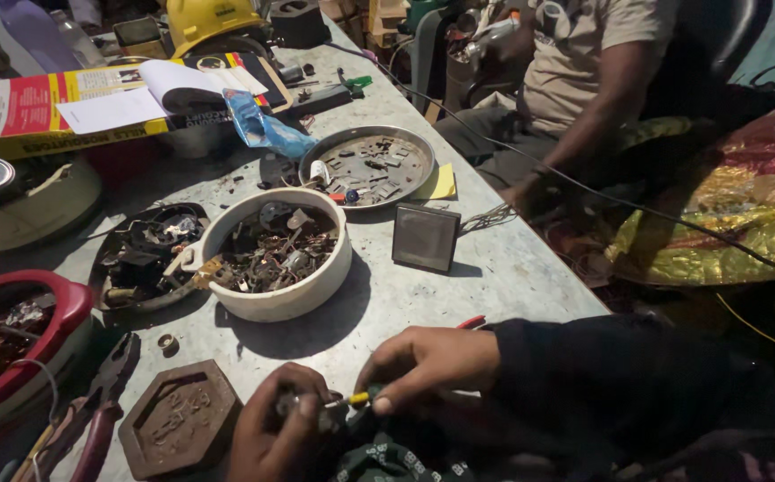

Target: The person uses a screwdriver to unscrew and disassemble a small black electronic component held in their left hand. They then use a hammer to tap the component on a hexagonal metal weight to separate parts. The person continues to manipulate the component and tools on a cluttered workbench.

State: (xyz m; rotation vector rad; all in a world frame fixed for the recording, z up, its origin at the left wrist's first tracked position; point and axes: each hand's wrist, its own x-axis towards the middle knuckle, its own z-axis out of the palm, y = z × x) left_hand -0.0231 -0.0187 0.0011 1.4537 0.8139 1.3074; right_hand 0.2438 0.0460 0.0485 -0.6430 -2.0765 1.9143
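Note:
My left hand (276, 433) is closed around a small dark metal part at the table's near edge. My right hand (428, 361) pinches a thin tool with a yellow and green handle (359, 398), its tip resting against the part in the left hand. A dark patterned cloth (387, 460) lies under both hands. Just beyond them stands a white bowl (303, 299) full of small metal scrap pieces.
A rusty hexagonal weight (178, 424) and red-handled pliers (93, 411) lie at the left. A red container (48, 312), two metal plates of parts (419, 147) (106, 268), a small dark square panel (425, 236) and papers (75, 98) crowd the table. Another person (584, 80) sits at the far right.

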